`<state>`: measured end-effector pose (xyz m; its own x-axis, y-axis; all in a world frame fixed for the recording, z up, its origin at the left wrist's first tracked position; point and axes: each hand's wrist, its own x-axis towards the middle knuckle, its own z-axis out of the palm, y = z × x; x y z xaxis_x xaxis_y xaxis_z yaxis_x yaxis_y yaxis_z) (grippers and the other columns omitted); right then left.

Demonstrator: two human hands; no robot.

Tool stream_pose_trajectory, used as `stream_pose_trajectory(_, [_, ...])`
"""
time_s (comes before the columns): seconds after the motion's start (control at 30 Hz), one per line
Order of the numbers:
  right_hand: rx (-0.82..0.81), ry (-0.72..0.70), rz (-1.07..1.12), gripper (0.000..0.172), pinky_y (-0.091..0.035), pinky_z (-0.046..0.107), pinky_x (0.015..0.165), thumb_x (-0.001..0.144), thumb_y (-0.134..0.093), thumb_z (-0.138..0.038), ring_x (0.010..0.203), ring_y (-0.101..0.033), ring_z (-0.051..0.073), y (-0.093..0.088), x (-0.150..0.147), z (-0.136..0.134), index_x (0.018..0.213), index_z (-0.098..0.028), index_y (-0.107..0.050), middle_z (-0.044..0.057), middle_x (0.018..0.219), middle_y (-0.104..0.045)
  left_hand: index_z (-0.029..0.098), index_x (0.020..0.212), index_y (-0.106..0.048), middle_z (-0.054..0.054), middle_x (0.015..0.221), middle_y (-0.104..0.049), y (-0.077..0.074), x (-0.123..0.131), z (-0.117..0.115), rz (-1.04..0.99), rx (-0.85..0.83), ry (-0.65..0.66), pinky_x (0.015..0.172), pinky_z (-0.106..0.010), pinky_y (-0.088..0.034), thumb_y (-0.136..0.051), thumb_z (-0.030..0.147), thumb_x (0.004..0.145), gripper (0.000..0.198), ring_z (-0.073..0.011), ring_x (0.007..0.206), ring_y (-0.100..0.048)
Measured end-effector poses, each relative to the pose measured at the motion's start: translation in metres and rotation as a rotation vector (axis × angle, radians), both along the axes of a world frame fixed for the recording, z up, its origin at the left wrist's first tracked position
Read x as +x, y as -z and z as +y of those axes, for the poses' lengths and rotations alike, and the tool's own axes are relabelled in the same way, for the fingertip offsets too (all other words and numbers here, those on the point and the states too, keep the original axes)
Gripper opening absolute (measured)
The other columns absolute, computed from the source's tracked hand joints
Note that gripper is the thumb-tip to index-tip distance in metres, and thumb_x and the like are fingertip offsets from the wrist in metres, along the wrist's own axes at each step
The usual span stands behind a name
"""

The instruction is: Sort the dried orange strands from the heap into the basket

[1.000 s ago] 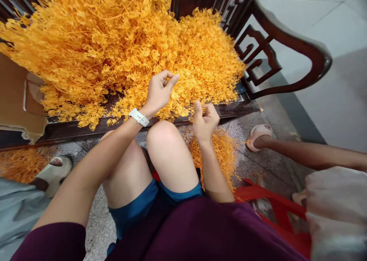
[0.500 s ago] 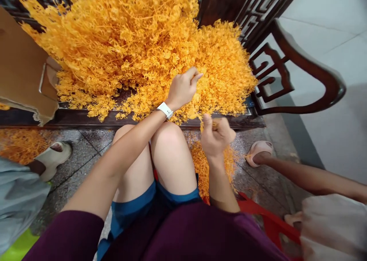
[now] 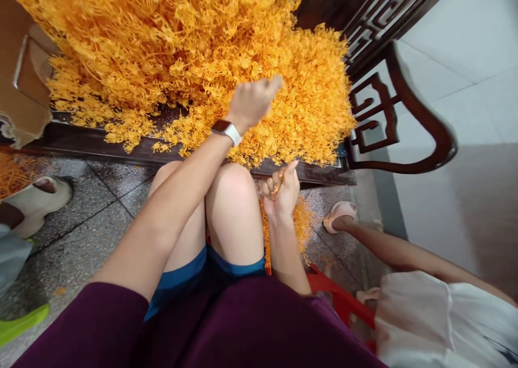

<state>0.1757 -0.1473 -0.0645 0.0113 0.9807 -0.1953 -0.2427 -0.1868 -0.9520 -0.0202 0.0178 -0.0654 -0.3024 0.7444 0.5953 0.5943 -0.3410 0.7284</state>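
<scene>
A big heap of orange plastic sprigs (image 3: pixel 194 49) covers a dark wooden bench (image 3: pixel 121 149). My left hand (image 3: pixel 250 102), with a white-strapped watch (image 3: pixel 227 130) at the wrist, reaches into the heap near its front right; its fingers are curled and blurred among the sprigs. My right hand (image 3: pixel 281 190) hovers just below the bench's front edge, beside my right knee (image 3: pixel 234 184), fingers pinched on a small orange sprig (image 3: pixel 277 184). A smaller pile of orange sprigs (image 3: pixel 301 225) lies on the floor under that hand.
The bench's carved armrest (image 3: pixel 404 120) curves at the right. A cardboard box (image 3: pixel 24 87) stands at the left. Another person's leg and pink slipper (image 3: pixel 339 215) are at the right, someone's beige shoe (image 3: pixel 36 200) at the left. A red stool (image 3: pixel 343 303) shows beneath me.
My left hand has pushed further up into the heap. My right hand has dropped and drawn in toward my knee, still pinched. The camera has tilted left and down.
</scene>
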Motion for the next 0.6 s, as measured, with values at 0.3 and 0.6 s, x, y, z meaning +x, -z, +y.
stream_pose_trajectory(0.3, [0.126, -0.76, -0.516, 0.049, -0.032, 0.026, 0.053, 0.096, -0.071, -0.052, 0.057, -0.038, 0.011, -0.015, 0.06, -0.027, 0.065, -0.02, -0.049, -0.004, 0.061, -0.044, 0.034, 0.073, -0.046, -0.001, 0.054, -0.037, -0.002, -0.082, -0.012, -0.091, 0.064, -0.14, 0.058, -0.042, -0.024, -0.051, 0.074, 0.096, 0.046, -0.022, 0.054, -0.032])
stream_pose_trajectory(0.6, [0.549, -0.157, -0.665, 0.062, -0.056, 0.047, 0.092, 0.095, -0.051, -0.077, 0.118, -0.063, 0.029, -0.043, 0.055, 0.161, 0.127, -0.027, -0.068, 0.013, 0.129, -0.062, 0.026, 0.079, -0.047, 0.003, 0.059, -0.028, -0.026, -0.043, -0.027, -0.278, 0.151, -0.054, 0.056, -0.035, -0.019, -0.042, 0.085, 0.092, 0.061, -0.0129, 0.057, -0.027])
